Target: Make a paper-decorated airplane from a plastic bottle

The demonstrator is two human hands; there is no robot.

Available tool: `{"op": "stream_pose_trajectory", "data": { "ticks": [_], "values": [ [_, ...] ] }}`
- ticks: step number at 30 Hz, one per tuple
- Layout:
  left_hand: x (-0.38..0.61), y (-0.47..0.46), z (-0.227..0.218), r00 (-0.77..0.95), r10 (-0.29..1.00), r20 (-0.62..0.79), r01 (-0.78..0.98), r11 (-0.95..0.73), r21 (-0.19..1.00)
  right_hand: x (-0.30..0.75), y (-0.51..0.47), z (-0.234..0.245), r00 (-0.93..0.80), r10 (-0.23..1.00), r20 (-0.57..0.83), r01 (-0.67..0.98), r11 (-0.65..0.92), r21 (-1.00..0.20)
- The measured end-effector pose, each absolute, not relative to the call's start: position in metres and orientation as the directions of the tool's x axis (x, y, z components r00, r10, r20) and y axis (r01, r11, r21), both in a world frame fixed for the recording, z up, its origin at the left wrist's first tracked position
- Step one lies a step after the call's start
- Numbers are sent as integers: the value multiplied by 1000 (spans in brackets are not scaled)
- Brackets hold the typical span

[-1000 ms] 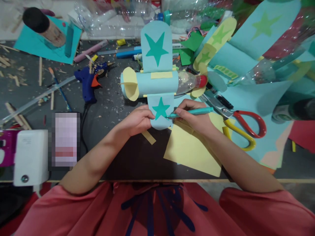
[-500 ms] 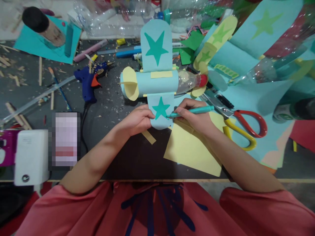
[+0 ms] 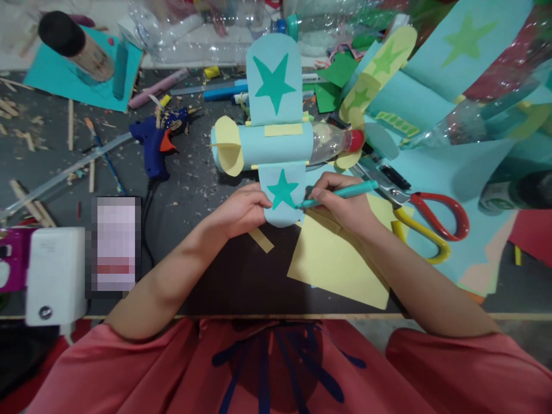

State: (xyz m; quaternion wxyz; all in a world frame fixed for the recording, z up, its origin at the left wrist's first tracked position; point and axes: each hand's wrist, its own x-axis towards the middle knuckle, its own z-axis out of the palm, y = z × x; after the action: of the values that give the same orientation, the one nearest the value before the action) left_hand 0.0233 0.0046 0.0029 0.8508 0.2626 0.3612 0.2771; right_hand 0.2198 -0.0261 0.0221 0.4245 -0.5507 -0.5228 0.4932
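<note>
A toy plane (image 3: 276,144) made from a plastic bottle wrapped in light blue paper lies in the middle of the table, its red cap to the right. Each paper wing carries a green star. My left hand (image 3: 248,210) pinches the left edge of the near wing (image 3: 280,217). Between the fingers of my right hand (image 3: 342,201) is a teal marker (image 3: 356,190), its tip at the wing beside the star's lower right point. Yellow paper (image 3: 345,264) lies under my right hand and forearm.
Scissors (image 3: 425,221) with red and yellow handles lie right of my right hand. A blue glue gun (image 3: 153,144) rests at left, near a phone (image 3: 114,247) and a white device (image 3: 56,276). Another paper-covered bottle plane (image 3: 414,98) is at upper right. Clear bottles (image 3: 207,34) line the back.
The marker tip has shifted slightly to the right on the near wing, with my right hand moving a little. My left hand and the plane look the same.
</note>
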Motion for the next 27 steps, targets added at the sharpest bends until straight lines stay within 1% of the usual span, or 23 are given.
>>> {"op": "stream_pose_trajectory", "data": {
  "ticks": [3,7,11,14,19,21,24,27],
  "values": [
    [24,5,3,591,656,-469,-308,721,621,221,-26,21,-26,993,-112,100,-109,-989],
    [26,5,4,597,642,-480,-299,734,610,222,-26,18,30,996,-87,11,-87,-996],
    [25,5,4,590,644,-488,-279,729,625,223,-26,16,22,998,-59,19,-60,-998],
    [25,5,4,595,640,-487,-268,729,630,224,-26,15,14,998,-66,27,-66,-997],
    [27,4,6,566,657,-499,-261,716,647,225,-28,12,-2,998,-59,-1,-59,-998],
    [27,3,6,545,654,-525,-233,720,654,225,-29,10,11,998,-61,-11,-61,-998],
    [27,2,6,535,638,-554,-191,730,656,225,-30,10,29,996,-86,-46,-85,-995],
    [25,3,6,585,621,-521,-188,729,658,225,-28,12,43,993,-113,-103,-108,-989]
  ]
}}
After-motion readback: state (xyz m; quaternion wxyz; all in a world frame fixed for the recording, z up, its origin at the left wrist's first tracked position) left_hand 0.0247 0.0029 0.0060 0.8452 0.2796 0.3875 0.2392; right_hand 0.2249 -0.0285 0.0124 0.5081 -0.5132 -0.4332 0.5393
